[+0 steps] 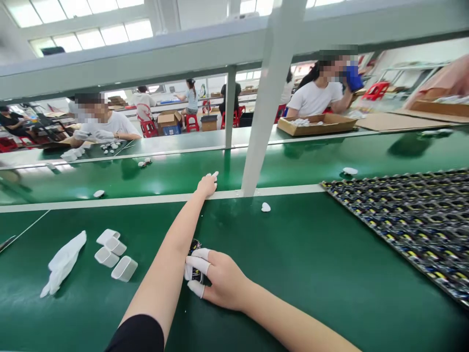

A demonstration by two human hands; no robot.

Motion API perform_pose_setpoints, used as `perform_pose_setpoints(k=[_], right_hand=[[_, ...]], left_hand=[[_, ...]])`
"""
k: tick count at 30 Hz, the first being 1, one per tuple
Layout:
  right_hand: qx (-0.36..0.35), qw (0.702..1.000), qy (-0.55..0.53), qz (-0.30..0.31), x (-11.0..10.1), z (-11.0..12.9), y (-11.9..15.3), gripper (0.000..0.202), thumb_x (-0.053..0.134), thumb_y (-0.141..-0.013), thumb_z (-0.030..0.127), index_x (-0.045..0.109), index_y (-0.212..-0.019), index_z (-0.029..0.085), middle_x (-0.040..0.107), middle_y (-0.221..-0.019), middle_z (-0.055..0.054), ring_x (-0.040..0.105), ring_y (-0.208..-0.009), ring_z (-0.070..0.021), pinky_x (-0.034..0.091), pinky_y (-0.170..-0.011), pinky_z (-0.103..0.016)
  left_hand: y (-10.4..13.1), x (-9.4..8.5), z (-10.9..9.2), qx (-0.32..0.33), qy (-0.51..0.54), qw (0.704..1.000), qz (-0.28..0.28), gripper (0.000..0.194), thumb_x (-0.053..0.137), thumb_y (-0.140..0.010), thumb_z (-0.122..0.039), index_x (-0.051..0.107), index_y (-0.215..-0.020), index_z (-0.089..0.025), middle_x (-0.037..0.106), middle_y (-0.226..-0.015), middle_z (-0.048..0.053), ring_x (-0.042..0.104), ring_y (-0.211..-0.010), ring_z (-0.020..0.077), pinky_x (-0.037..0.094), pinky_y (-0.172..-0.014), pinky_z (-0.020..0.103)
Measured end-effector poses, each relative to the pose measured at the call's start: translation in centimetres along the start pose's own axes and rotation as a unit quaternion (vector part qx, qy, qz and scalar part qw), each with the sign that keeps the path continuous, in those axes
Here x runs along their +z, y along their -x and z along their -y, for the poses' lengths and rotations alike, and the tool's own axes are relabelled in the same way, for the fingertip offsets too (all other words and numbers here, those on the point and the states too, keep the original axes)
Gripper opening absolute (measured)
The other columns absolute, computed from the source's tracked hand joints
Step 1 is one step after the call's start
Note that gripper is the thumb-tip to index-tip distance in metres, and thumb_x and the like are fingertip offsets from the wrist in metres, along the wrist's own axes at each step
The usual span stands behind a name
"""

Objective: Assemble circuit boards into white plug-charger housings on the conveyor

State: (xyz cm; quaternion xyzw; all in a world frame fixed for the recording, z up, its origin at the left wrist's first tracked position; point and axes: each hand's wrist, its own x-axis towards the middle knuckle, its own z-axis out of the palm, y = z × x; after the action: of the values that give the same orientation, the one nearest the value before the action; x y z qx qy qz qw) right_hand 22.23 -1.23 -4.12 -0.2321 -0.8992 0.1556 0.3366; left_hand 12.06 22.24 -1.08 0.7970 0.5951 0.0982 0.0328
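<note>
My left hand (207,185) reaches out over the near edge of the green conveyor belt (172,173); white covers sit on its fingertips, and whether it holds anything is too small to tell. Nearer to me, my right hand (220,277), also with white finger covers, is closed around a small dark electronic assembly (198,276) with a white part, low over the green tabletop (311,293). My left forearm partly hides that assembly. A small white piece (266,207) lies on the tabletop beyond my right hand.
White cups (124,269) and a crumpled white bag (65,263) lie at left. A tray of dark electronic parts (410,225) fills the right. A pale post (262,98) rises beyond my hands. White pieces (350,171) dot the belt. Two people sit across it, near a cardboard box (315,128).
</note>
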Motion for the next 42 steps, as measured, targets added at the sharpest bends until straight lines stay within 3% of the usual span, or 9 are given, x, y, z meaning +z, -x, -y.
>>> perform_pose_setpoints(k=[7,14,18,22,24,26,28,34,42], right_hand=[[-0.001,1.0,-0.013,0.004,0.0,0.1,-0.1,0.021,0.058,-0.08,0.025,0.061,-0.1,0.02,0.065,-0.088,-0.006,0.063,-0.079,-0.0171,0.054,-0.073,-0.028],[-0.004,0.998,-0.055,-0.028,0.2,0.0,0.1,0.042,0.058,-0.082,0.024,0.052,-0.123,0.02,0.068,-0.096,-0.008,0.065,-0.084,-0.0193,0.055,-0.076,-0.032],[0.01,0.997,-0.073,-0.019,0.4,-0.1,0.3,0.049,0.057,-0.084,0.023,0.046,-0.132,0.019,0.069,-0.098,-0.008,0.065,-0.082,-0.0186,0.055,-0.074,-0.032],[0.03,0.997,-0.075,-0.009,0.5,-0.1,0.3,0.055,0.057,-0.085,0.025,0.04,-0.137,0.021,0.068,-0.102,-0.009,0.065,-0.083,-0.0185,0.055,-0.074,-0.032],[0.029,0.996,-0.083,-0.014,0.4,-0.1,0.2,0.058,0.057,-0.085,0.024,0.036,-0.139,0.024,0.068,-0.102,-0.008,0.065,-0.083,-0.018,0.055,-0.073,-0.031],[0.024,0.995,-0.091,-0.024,0.3,0.0,0.2,0.059,0.058,-0.085,0.022,0.033,-0.139,0.026,0.069,-0.099,-0.006,0.066,-0.083,-0.018,0.056,-0.072,-0.03],[0.02,0.995,-0.095,-0.036,0.3,0.0,0.1,0.058,0.06,-0.084,0.022,0.035,-0.137,0.026,0.069,-0.096,-0.006,0.066,-0.082,-0.0183,0.056,-0.069,-0.03],[0.048,0.993,-0.107,-0.023,0.0,0.1,0.0,0.053,0.062,-0.083,0.021,0.042,-0.132,0.024,0.068,-0.105,-0.008,0.066,-0.09,-0.0188,0.056,-0.075,-0.029],[0.054,0.991,-0.119,-0.038,-0.4,0.5,-0.2,0.033,0.059,-0.085,0.016,0.054,-0.118,0.022,0.067,-0.106,-0.008,0.064,-0.09,-0.0171,0.056,-0.078,-0.029]], left_hand=[[2.1,-0.2,2.5,-0.041,-0.058,0.997,-0.011,0.033,0.056,-0.091,-0.034,0.055,-0.117,-0.014,0.057,-0.12,0.01,0.056,-0.109,0.0238,0.049,-0.092,0.046],[11.5,-2.8,8.7,-0.088,-0.085,0.992,0.031,0.027,0.053,-0.082,-0.027,0.065,-0.102,-0.014,0.064,-0.103,0.014,0.057,-0.105,0.0297,0.047,-0.091,0.039],[16.2,-3.6,10.2,-0.123,-0.075,0.988,0.053,0.034,0.055,-0.078,-0.027,0.062,-0.109,-0.013,0.065,-0.105,0.014,0.059,-0.104,0.0311,0.049,-0.089,0.04],[20.3,-4.8,8.4,-0.106,-0.027,0.994,-0.005,0.061,0.047,-0.08,-0.017,0.034,-0.139,-0.012,0.044,-0.14,0.016,0.038,-0.132,0.0289,0.034,-0.111,0.045],[22.5,-5.4,6.6,-0.014,0.17,0.985,-0.034,0.071,0.044,-0.075,-0.009,0.028,-0.143,-0.021,0.039,-0.145,0.01,0.039,-0.134,0.0241,0.032,-0.114,0.044],[24.6,-5.5,4.9,0.106,0.324,0.937,0.073,0.082,0.049,-0.071,-0.008,0.022,-0.146,-0.027,0.031,-0.152,0.007,0.031,-0.14,0.0256,0.031,-0.114,0.046],[26.2,-4.9,3.6,0.155,0.377,0.901,0.151,0.094,0.06,-0.069,-0.01,0.014,-0.148,-0.028,0.026,-0.154,0.009,0.029,-0.141,0.0291,0.03,-0.115,0.048],[27.9,-1.8,2.4,0.06,0.414,0.894,0.163,0.093,0.069,-0.077,-0.02,0.01,-0.148,-0.031,0.049,-0.135,0.011,0.055,-0.118,0.0258,0.046,-0.103,0.045],[28.0,-1.1,2.3,0.073,0.42,0.895,0.136,0.093,0.067,-0.078,-0.017,0.008,-0.148,-0.032,0.048,-0.135,0.008,0.05,-0.124,0.0263,0.043,-0.105,0.045]])
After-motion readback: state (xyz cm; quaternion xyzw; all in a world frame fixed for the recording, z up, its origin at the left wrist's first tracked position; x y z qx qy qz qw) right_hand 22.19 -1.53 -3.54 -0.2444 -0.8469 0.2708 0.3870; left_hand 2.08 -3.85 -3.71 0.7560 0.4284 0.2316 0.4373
